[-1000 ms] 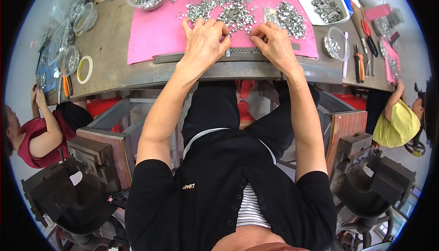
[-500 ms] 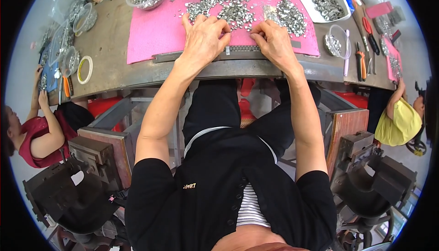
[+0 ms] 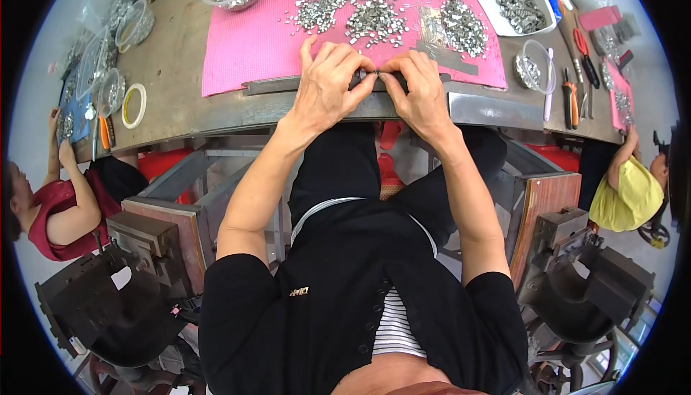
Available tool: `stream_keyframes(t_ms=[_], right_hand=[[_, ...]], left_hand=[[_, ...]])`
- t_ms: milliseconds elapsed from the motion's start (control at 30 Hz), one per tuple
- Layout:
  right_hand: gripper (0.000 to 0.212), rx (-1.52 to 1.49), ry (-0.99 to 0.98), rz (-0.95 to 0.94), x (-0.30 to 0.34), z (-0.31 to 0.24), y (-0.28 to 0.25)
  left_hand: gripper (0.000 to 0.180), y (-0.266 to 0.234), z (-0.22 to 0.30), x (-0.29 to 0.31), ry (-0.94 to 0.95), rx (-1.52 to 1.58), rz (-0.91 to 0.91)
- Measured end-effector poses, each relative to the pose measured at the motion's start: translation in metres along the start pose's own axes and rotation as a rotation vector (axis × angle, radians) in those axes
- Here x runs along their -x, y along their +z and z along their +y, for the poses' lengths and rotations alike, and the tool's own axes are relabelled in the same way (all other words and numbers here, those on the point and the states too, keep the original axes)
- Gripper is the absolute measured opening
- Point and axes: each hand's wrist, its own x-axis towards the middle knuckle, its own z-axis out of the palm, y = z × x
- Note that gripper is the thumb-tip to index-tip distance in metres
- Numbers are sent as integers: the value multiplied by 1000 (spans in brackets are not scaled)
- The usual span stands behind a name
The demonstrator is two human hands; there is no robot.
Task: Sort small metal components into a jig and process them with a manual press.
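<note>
My left hand (image 3: 327, 85) and my right hand (image 3: 419, 93) meet over a long dark metal bar (image 3: 270, 86) along the bench's front edge. Thumbs and fingers of both are pinched around a tiny dark piece (image 3: 377, 73); its kind is too small to make out. Beyond my fingers, loose piles of small shiny metal pieces (image 3: 376, 22) are spread on a pink mat (image 3: 241, 50). To the right of these, a flat grey strip (image 3: 450, 58) lies beside another pile of metal pieces (image 3: 463, 28). My hands cover the middle of the bar.
A clear bowl (image 3: 236, 3) of metal pieces stands back left, a white tray (image 3: 529, 30) back right. Pliers (image 3: 570, 100), a tape roll (image 3: 134, 107) and a small clear cup (image 3: 536, 71) lie around the mat. Co-workers sit at both sides, one in a red top (image 3: 65, 219).
My right hand has moved left and my left hand slightly right, so their fingertips now meet. A row of small links that showed in the bar between them is now covered.
</note>
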Motion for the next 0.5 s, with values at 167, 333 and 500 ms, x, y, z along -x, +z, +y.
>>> stream_keyframes(t_ms=[167,333,500], right_hand=[[13,17,-34,19,0,1,-3],[9,-28,124,57,-12,14,-15],[12,-3,199,-10,-26,34,-11]], left_hand=[[17,-5,-2,0,-5,53,-55],[18,-4,0,0,-3,38,-46],[18,3,6,2,-70,-23,-8]])
